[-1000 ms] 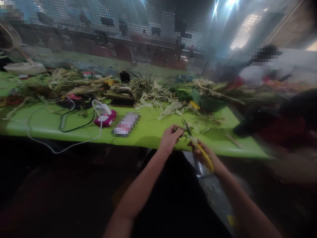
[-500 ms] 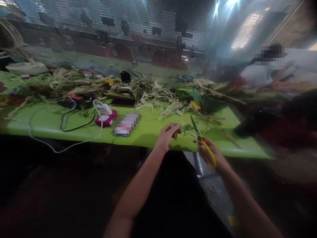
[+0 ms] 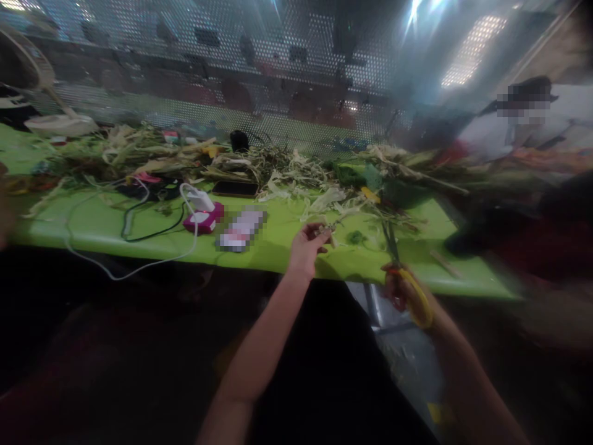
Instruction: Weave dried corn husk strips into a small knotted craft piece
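Pinched in the fingers of my left hand (image 3: 306, 246) is a small pale piece of dried husk (image 3: 332, 238), above the green table (image 3: 273, 256). My right hand (image 3: 397, 290) grips a pair of scissors (image 3: 419, 300) by the yellow and orange handles, the dark blades pointing away from me over the table. A small green clump (image 3: 356, 237) lies on the table between my two hands. Just beyond my left hand are loose pale husk strips (image 3: 327, 203).
Dried husks and stalks (image 3: 162, 157) heap along the table's back. Left of my hands lie a blurred-out phone (image 3: 243, 230), a magenta power block (image 3: 204, 217) with cables, and a dark phone (image 3: 235, 188). A green container (image 3: 403, 191) stands at back right. A person (image 3: 491, 133) is beyond.
My right hand has drawn the scissors back to the right, away from my left hand. The green clump and pale strip between the hands have separated; the clump now lies on the table.
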A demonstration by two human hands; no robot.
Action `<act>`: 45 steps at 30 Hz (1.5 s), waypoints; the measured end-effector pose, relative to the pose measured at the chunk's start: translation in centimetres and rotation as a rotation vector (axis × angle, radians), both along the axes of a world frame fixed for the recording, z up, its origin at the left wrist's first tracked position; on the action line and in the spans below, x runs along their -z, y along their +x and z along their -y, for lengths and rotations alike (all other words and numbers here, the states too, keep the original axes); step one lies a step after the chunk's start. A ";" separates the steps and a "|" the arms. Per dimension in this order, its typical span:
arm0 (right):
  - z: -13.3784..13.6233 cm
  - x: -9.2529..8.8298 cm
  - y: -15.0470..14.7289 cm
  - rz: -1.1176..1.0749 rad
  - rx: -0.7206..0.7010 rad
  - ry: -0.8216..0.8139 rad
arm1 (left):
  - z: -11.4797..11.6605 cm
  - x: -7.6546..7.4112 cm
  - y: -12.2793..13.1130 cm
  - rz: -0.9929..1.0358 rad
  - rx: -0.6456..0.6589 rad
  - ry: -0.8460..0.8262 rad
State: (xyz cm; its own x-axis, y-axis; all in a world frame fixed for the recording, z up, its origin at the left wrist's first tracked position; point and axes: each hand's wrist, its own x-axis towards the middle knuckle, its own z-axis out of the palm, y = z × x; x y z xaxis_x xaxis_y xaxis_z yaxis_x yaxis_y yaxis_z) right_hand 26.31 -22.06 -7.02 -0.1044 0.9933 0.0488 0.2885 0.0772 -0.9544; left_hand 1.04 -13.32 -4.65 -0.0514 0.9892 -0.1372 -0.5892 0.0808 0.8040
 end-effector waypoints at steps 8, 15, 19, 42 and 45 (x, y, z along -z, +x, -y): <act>2.1 0.3 -4.1 -0.052 -0.157 -0.133 | 0.3 0.4 1.4 0.155 -0.073 0.007; 1.3 2.1 -5.2 -0.073 -0.189 -0.100 | 0.9 0.0 2.2 0.286 -0.091 0.002; 1.2 1.8 -6.1 -0.103 -0.188 -0.082 | 1.4 0.0 2.6 0.311 -0.102 -0.011; 1.2 1.0 -7.1 -0.096 -0.143 -0.089 | 2.1 0.0 3.5 0.301 -0.094 0.004; 1.1 1.4 -6.7 -0.077 -0.135 -0.064 | 2.0 0.0 3.5 0.297 -0.089 0.001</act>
State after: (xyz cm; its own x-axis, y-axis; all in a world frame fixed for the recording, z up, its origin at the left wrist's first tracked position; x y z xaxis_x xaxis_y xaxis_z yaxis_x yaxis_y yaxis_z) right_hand 19.57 -23.19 -8.43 -0.2352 0.9719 -0.0008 0.2057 0.0490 -0.9774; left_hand 4.53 -15.37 -4.68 -0.0952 0.9828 -0.1581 -0.8033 0.0180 0.5953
